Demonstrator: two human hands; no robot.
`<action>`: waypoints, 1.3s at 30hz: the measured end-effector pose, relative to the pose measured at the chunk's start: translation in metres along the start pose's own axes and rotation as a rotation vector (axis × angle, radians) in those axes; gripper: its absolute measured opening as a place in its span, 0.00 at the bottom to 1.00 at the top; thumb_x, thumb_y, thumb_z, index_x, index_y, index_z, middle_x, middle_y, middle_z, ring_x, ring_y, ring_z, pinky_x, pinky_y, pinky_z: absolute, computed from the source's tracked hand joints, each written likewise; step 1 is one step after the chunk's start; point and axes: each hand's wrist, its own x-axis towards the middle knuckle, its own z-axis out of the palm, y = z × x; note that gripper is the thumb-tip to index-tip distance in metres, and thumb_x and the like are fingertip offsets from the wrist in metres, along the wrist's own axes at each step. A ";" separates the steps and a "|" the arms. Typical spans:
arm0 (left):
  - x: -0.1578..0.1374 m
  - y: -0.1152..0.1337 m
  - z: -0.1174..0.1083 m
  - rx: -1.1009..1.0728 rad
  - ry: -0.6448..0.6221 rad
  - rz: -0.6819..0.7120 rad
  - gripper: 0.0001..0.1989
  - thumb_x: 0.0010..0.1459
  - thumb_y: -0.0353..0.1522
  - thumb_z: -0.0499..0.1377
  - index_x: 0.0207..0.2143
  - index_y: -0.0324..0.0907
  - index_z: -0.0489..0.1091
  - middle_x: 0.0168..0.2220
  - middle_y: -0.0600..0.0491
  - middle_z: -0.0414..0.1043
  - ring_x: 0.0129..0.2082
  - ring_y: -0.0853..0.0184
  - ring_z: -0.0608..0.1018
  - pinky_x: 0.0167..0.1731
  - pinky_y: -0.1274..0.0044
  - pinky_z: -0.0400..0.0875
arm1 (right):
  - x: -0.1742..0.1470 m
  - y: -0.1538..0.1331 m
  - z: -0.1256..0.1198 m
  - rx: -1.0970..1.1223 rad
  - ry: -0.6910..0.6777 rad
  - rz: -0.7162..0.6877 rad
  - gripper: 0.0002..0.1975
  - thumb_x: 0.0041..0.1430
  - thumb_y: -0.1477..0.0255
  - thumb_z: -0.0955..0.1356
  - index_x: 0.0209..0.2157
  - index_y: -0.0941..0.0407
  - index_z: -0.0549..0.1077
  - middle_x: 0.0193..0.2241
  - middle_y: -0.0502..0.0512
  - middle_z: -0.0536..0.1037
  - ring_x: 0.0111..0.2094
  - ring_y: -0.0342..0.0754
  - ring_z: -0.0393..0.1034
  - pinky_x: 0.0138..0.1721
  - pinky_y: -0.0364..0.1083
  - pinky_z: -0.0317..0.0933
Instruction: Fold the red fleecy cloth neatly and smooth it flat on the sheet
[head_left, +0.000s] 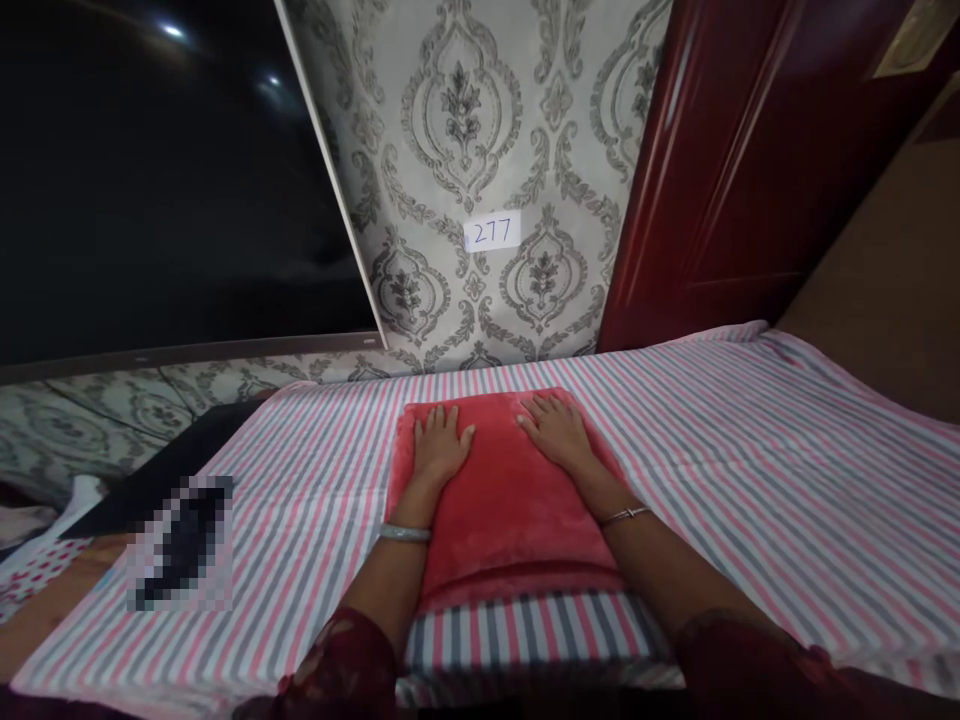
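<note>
That red cloth (506,490) looks soft, light and floppy. Your left hand (439,447) and right hand (556,430) lie flat and open on its far edge; pinch the corners.

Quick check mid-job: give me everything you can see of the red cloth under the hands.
The red cloth is a soft, plush-looking fabric, plain red, folded into a rough rectangle with rounded far corners and a thicker folded edge along its near side. It lies flat on the pink, grey and white striped sheet, about midway across it. The left hand rests palm down on its far left corner and the right hand palm down on its far right corner, fingers spread. Nothing else touches it.
</note>
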 end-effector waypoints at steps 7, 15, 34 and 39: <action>-0.001 -0.005 0.002 0.039 0.165 -0.145 0.33 0.66 0.46 0.44 0.66 0.35 0.60 0.67 0.35 0.57 0.69 0.50 0.57 0.66 0.57 0.47 | -0.004 -0.003 -0.003 0.002 0.041 0.030 0.25 0.71 0.60 0.56 0.62 0.54 0.66 0.65 0.57 0.66 0.66 0.58 0.54 0.64 0.60 0.45; 0.003 -0.007 -0.006 0.005 0.060 -0.158 0.34 0.66 0.46 0.42 0.66 0.35 0.59 0.67 0.36 0.56 0.68 0.50 0.58 0.65 0.56 0.49 | -0.010 -0.007 -0.020 -0.018 -0.031 0.087 0.24 0.71 0.64 0.53 0.61 0.54 0.68 0.65 0.58 0.64 0.67 0.57 0.52 0.64 0.59 0.47; -0.138 -0.029 -0.005 0.052 0.063 0.224 0.30 0.67 0.41 0.49 0.69 0.43 0.55 0.71 0.41 0.49 0.70 0.50 0.52 0.64 0.49 0.47 | -0.155 0.032 -0.034 0.060 0.005 -0.095 0.27 0.70 0.59 0.56 0.66 0.51 0.61 0.69 0.54 0.57 0.70 0.59 0.44 0.62 0.59 0.55; -0.137 -0.033 0.004 0.045 0.092 0.240 0.30 0.67 0.42 0.46 0.69 0.41 0.55 0.71 0.40 0.49 0.71 0.51 0.51 0.64 0.50 0.47 | -0.157 0.039 -0.026 0.113 0.033 -0.097 0.27 0.70 0.59 0.56 0.66 0.51 0.61 0.69 0.52 0.57 0.71 0.57 0.44 0.64 0.60 0.52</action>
